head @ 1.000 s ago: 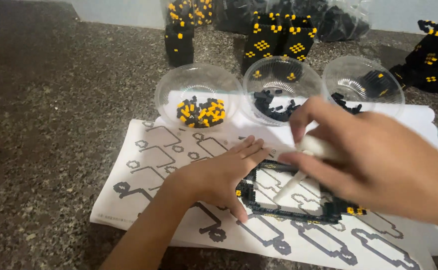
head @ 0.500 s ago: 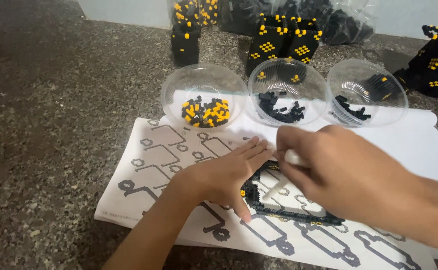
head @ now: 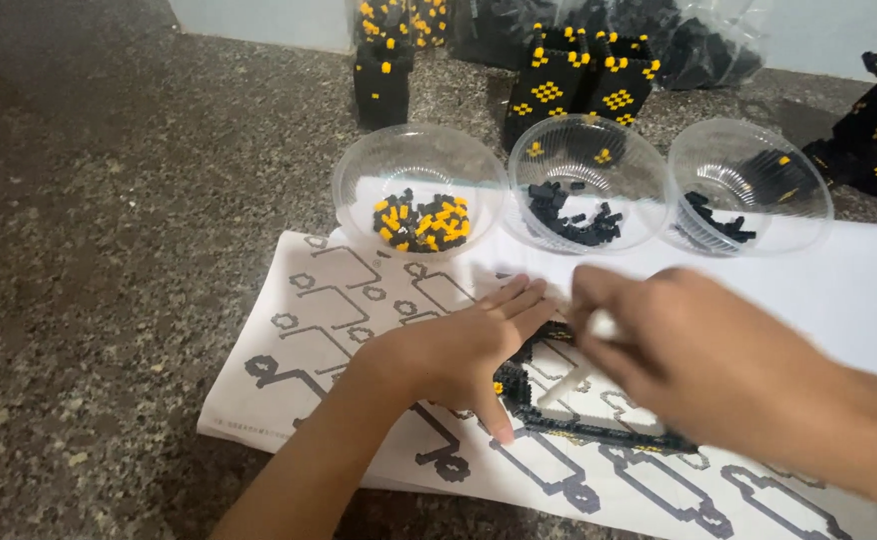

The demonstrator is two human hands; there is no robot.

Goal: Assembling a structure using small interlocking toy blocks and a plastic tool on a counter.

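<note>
Left hand (head: 459, 350) flat, fingers spread, pressing printed pattern sheet (head: 329, 320) and left edge of black brick frame (head: 579, 425); grasps nothing. Right hand (head: 699, 360) blurred, just right of left, grip pinched on small white piece (head: 604, 325) above frame. Beyond hands, three clear bowls: black-and-yellow bricks (head: 421, 222), black bricks (head: 574, 215), few black bricks (head: 719, 220). Farther on speckled worktop (head: 109, 200), black-yellow brick models (head: 579, 85).

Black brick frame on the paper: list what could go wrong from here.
1. The left hand lies flat beside the black brick frame; a nudge might break its thin walls.
2. The right hand is blurred with motion; it could shift the paper sheet or hit the bowls.
</note>
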